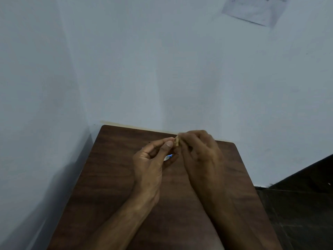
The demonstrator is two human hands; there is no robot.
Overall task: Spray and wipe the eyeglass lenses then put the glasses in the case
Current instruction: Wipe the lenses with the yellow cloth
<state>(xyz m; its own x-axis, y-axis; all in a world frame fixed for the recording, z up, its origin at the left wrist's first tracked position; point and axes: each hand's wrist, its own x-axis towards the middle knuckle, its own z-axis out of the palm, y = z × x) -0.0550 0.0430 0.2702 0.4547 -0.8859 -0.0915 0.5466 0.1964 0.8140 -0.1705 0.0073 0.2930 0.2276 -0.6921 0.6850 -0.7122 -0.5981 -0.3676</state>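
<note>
Above the far part of the brown table [111,177], the left hand [151,159] and right hand [200,152] meet, both pinching a small tan cloth [176,141] between their fingertips. Glasses are hidden.

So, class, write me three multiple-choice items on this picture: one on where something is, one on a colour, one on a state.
1. Where is the small tan object?
A. Lying on the floor
B. Pinched between the fingertips of both hands above the table
C. Stuck to the wall

2. What colour is the table top?
A. White
B. Green
C. Dark brown wood grain

3. What is the state of the left hand?
A. Thumb and finger closed on the tan object
B. Spread flat on the table
C. Out of the picture

Answers: 1 B, since the left hand and the right hand meet on it above the tabletop; 2 C, the bare surface shows dark brown grain; 3 A, its thumb tip presses against the object.
</note>
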